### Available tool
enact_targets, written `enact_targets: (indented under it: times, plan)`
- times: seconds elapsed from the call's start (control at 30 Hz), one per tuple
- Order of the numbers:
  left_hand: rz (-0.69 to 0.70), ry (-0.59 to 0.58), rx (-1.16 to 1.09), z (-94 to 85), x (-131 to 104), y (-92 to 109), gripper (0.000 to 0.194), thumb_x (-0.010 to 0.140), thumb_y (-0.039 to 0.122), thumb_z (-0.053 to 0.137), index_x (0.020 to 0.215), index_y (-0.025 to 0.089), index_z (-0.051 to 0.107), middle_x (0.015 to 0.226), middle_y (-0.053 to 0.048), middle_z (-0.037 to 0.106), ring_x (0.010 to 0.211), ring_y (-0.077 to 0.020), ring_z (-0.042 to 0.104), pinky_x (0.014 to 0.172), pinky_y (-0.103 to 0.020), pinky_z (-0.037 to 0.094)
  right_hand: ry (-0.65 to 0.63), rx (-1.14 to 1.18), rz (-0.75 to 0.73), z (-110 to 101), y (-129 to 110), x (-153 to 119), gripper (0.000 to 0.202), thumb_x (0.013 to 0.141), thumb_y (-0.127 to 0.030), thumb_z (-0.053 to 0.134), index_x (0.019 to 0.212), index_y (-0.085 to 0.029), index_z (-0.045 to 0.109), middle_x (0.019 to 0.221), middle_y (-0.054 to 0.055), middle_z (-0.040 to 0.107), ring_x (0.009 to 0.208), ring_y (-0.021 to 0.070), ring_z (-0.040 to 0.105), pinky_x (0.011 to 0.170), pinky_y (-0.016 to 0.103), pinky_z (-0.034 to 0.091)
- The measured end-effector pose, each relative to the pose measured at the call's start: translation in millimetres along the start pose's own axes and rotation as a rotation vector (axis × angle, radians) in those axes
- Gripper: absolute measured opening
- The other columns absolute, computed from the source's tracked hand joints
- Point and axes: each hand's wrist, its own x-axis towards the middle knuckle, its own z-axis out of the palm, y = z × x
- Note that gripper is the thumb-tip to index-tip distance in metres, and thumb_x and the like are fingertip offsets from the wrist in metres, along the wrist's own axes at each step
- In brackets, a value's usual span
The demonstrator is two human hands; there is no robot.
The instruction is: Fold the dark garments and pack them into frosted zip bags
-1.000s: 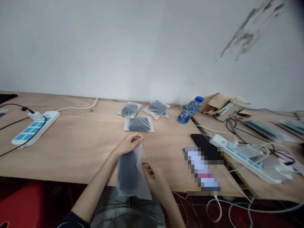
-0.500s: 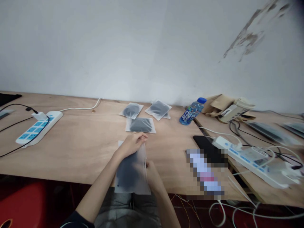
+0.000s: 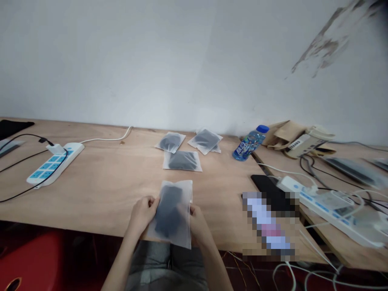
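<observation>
A frosted plastic bag with something dark inside is held at the front edge of the wooden table. My left hand pinches its left side, fingers closed. On the opposite side, my right hand grips the bag's right edge. Beyond the hands lie more frosted bags with dark contents: one in the middle, one behind it to the left, and overlapping ones at the back right.
A blue-capped bottle stands by the table joint, near a paper cup. White power strips lie at left and right, with cables. A black item and a pixelated phone lie at right. A red chair is lower left.
My left hand has come back from the bag's far end to its left side and now pinches it there. The bag is tilted somewhat. The view has shifted slightly.
</observation>
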Motion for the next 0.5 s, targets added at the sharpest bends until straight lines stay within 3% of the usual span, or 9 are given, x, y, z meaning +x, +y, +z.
enact_targets:
  times: [0.2,0.33,0.5]
  plan:
    - [0.006,-0.043,-0.093,0.6,4.8,-3.7,0.046,0.09,0.055,0.039,0.067,0.019,0.058,0.068,-0.003,0.066,0.067,-0.0193,0.062,0.063,-0.028,0.043,-0.044,0.047,-0.005,-3.1,1.9,-0.7,0.034,0.071,-0.047,0.071,0.077,-0.014,0.073,0.076,0.006,0.071,0.074,0.0238,0.064,0.063,0.032,0.052]
    - [-0.041,0.079,-0.005,-9.0,3.7,-16.8,0.04,0.092,0.049,0.036,0.077,0.02,0.06,0.08,-0.007,0.07,0.078,-0.0231,0.066,0.069,-0.031,0.045,-0.023,-0.03,-0.07,-8.1,1.7,2.2,0.042,0.075,-0.056,0.065,0.076,-0.014,0.071,0.075,0.006,0.07,0.078,0.0238,0.064,0.071,0.034,0.052]
    - [-0.105,0.244,0.159,-34.8,1.3,-46.7,0.036,0.092,0.045,0.034,0.087,0.018,0.059,0.089,-0.015,0.069,0.09,-0.0316,0.064,0.078,-0.039,0.044,0.073,-0.228,-0.151,-16.1,6.2,1.3,0.044,0.08,-0.058,0.058,0.076,-0.015,0.069,0.089,0.011,0.069,0.089,0.0259,0.064,0.08,0.036,0.051]
